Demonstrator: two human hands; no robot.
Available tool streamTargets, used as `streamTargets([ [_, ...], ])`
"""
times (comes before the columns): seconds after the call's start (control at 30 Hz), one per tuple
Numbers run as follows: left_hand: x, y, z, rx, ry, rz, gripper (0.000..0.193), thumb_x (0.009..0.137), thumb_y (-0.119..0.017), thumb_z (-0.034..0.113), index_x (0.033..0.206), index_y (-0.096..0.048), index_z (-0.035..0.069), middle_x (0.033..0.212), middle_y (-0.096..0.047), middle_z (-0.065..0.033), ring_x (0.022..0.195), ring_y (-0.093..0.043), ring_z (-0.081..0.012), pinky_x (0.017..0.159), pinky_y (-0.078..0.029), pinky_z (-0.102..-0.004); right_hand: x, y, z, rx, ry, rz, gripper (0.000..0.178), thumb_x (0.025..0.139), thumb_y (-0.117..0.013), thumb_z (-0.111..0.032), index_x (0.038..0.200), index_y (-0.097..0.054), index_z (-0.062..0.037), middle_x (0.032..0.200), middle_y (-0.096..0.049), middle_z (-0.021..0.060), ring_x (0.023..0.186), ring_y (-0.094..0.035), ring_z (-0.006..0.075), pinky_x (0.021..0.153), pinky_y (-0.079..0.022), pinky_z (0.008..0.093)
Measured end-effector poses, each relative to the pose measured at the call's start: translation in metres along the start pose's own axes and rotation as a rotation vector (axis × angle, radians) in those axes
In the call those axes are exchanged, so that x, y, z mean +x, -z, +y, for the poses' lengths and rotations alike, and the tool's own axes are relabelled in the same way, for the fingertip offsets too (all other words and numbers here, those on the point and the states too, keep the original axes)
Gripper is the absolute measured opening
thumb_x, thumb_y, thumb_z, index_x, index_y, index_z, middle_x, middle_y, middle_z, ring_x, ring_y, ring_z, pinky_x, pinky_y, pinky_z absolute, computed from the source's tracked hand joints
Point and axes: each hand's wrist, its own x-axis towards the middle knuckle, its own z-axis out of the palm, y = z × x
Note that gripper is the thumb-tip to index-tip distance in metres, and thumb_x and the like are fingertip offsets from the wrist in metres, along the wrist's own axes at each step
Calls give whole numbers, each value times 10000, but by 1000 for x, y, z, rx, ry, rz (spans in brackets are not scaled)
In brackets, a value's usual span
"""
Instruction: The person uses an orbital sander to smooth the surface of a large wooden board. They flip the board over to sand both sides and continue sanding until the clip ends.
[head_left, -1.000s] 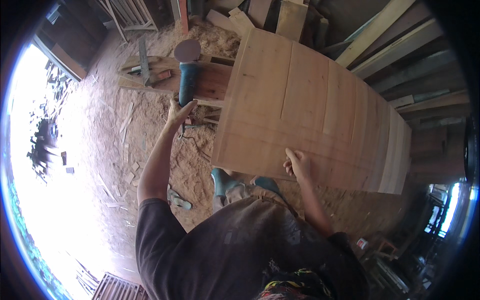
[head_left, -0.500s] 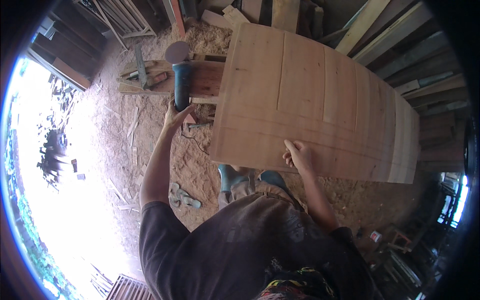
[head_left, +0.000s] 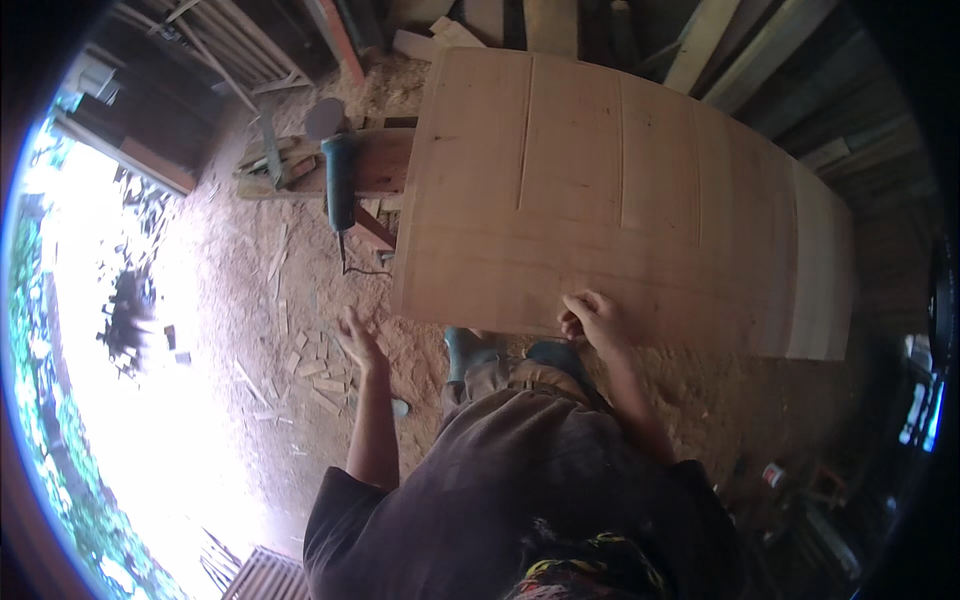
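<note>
A wide wooden panel (head_left: 620, 200) with several grooves lies in front of me. My left hand (head_left: 362, 342) is open in the air left of the panel's near corner, its fingers apart and nothing in it. Beyond it, a blue angle grinder (head_left: 341, 185) with a round sanding disc (head_left: 326, 119) rests on a wooden bench (head_left: 375, 165), its cord hanging toward me. My right hand (head_left: 594, 318) is at the panel's near edge, fingers curled in and thumb against them. No object shows in it; whether it touches the panel is hard to tell.
Sawdust and wood offcuts (head_left: 322, 375) cover the ground at left. A metal square (head_left: 270, 150) lies at the bench's left end. Boards (head_left: 770, 60) lean at the far right, and a slatted frame (head_left: 265, 578) lies at the lower left.
My left hand has let go of the angle grinder and drawn back toward me. The grinder now rests on the bench. My right hand stays near the panel's near edge.
</note>
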Motion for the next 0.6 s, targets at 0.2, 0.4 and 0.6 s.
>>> streamTargets([
  [0.2, -140, -28, -68, -79, 397, -385, 1109, 949, -551, 832, 1705, -192, 104, 1583, -490, -212, 1329, -599, -360, 1060, -493, -544, -31, 121, -5, -73, 25, 56, 225, 1065, -696, -250, 1008, -660, -36, 823, -726, 75, 641, -680, 125, 556, -536, 276],
  [0.4, -247, -114, -88, -188, 593, -596, 1119, 942, -551, 839, 1718, -181, 122, 1703, -354, -184, 1527, -423, -347, 1217, -358, -563, -47, 288, -1, 19, 26, 258, 231, 1067, -685, -237, 1056, -675, -7, 841, -741, 85, 630, -686, 124, 554, -536, 275],
  [0.6, -288, -180, -104, -196, 408, -677, 942, 981, -585, 760, 1677, -332, 177, 1716, -347, -98, 1572, -336, -300, 1274, -290, -500, -94, 381, 39, 5, 131, 443, 281, 1069, -678, -255, 1101, -680, 24, 837, -756, 98, 655, -714, 142, 566, -549, 289],
])
